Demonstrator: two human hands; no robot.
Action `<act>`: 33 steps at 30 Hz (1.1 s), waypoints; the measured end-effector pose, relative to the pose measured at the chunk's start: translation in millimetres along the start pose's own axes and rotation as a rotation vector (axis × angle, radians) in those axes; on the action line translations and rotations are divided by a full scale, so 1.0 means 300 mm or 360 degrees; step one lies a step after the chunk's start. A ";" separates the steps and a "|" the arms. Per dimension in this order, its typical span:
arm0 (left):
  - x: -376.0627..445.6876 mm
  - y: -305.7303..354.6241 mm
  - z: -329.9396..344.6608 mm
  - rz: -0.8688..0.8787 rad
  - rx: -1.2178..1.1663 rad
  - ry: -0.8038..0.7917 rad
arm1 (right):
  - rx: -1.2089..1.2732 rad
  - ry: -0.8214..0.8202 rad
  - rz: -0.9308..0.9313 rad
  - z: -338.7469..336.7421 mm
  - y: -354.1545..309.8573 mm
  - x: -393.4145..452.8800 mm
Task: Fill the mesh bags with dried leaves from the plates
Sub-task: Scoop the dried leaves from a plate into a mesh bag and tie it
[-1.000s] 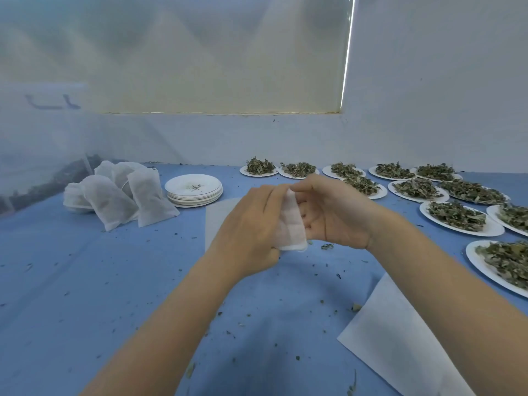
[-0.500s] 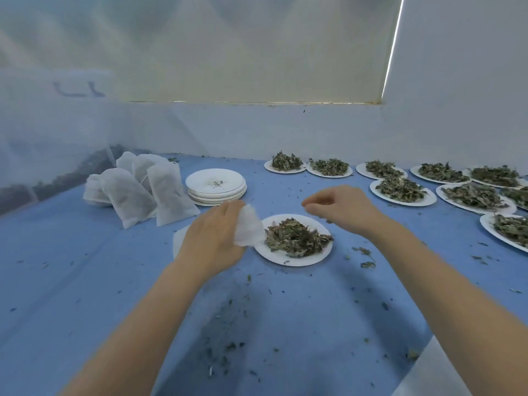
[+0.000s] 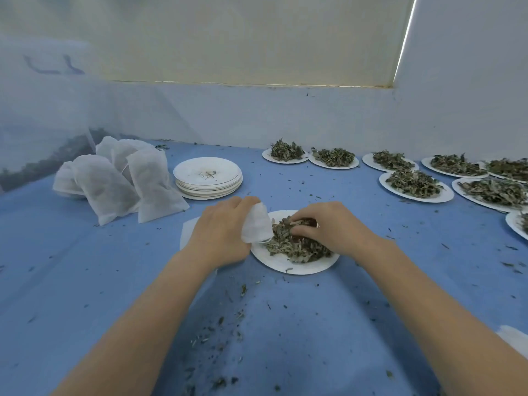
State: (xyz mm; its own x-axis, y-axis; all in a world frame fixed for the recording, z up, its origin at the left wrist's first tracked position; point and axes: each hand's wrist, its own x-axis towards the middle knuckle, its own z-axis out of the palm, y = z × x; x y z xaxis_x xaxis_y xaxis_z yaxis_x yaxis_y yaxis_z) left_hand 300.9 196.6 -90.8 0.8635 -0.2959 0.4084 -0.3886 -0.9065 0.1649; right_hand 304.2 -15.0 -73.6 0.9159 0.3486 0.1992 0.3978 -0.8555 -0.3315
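Blue fabric covers the work surface (image 3: 85, 281) on which you work, flecked all over with leaf crumbs. It is the largest thing shown; a pale wall and a drawn blind stand behind it.

Plates of dried leaves: eight or nine show along the far and right side, some cut by the frame edge, so the exact count cannot be fixed. Two sit at the back centre (image 3: 285, 156), the others spread toward the right (image 3: 415, 185). One more loaded plate (image 3: 288, 264) lies directly in front of you, between your hands.

Stack of empty plates (image 3: 208, 177): one pile, several high, with a few crumbs on the top plate; the number in the pile cannot be told.

Filled mesh bags (image 3: 125, 181): about five white bags lean together at the left, just beside the stack. Flat white sheets, probably unfilled bags, show under your left wrist (image 3: 190, 227) and at the lower right edge (image 3: 514, 338).

Your left hand (image 3: 221, 238) grips one small empty mesh bag (image 3: 255, 227) at the left rim of the near plate, its mouth turned toward the leaves. Your right hand (image 3: 328, 228) lies on the heap of dried leaves (image 3: 294, 247), fingers curled into it and gathering a clump.

No brand, label or readable writing shows on any item.
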 end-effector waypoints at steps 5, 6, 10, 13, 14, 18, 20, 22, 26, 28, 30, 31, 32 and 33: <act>0.005 0.020 0.021 0.0010 -0.0050 0.0019 | 0.0319 0.0303 -0.0050 -0.039 -0.011 0.007; 0.005 0.023 0.024 0.0000 -0.0071 0.0024 | 0.0403 0.0333 -0.0041 -0.041 -0.018 0.010; 0.007 0.040 0.025 -0.0079 -0.0215 0.0061 | 0.0755 0.0409 0.0019 -0.041 -0.062 0.015; 0.005 0.047 0.034 -0.0123 -0.0281 0.0087 | 0.0850 0.0398 0.0026 -0.037 -0.077 0.015; 0.004 0.049 0.036 -0.0141 -0.0312 0.0096 | 0.0846 0.0392 0.0023 -0.035 -0.080 0.014; 0.005 0.059 0.036 -0.0191 -0.0447 0.0190 | 0.0918 0.0372 0.0037 -0.016 -0.088 0.007; 0.005 0.066 0.039 -0.0174 -0.0465 0.0234 | 0.0939 0.0407 0.0048 0.001 -0.088 0.009; 0.003 0.073 0.043 -0.0149 -0.0470 0.0260 | 0.0913 0.0426 0.0035 0.006 -0.090 0.011; 0.001 0.077 0.050 -0.0067 -0.0378 0.0333 | 0.0899 0.0083 -0.0038 -0.021 -0.098 -0.003; -0.002 0.075 0.053 -0.0056 -0.0331 0.0352 | 0.0815 -0.0164 -0.0114 -0.045 -0.098 -0.014; -0.006 0.074 0.056 -0.0043 -0.0278 0.0345 | 0.0744 -0.0320 -0.0172 -0.063 -0.093 -0.017; -0.008 0.074 0.059 -0.0021 -0.0254 0.0348 | 0.0729 -0.0311 -0.0188 -0.066 -0.092 -0.016; -0.010 0.075 0.062 0.0004 -0.0235 0.0357 | 0.0733 -0.0234 -0.0186 -0.063 -0.094 -0.014; -0.011 0.076 0.064 0.0021 -0.0225 0.0366 | 0.0771 -0.0104 -0.0161 -0.057 -0.098 -0.010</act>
State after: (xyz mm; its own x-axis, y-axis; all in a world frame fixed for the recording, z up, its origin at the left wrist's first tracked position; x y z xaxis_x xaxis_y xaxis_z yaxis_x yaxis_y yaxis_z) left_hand 295.3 171.1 -105.6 0.7686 -0.2165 0.6020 -0.4543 -0.8473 0.2752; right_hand 288.8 2.6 -48.6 0.8668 0.4572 0.1991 0.4500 -0.5454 -0.7071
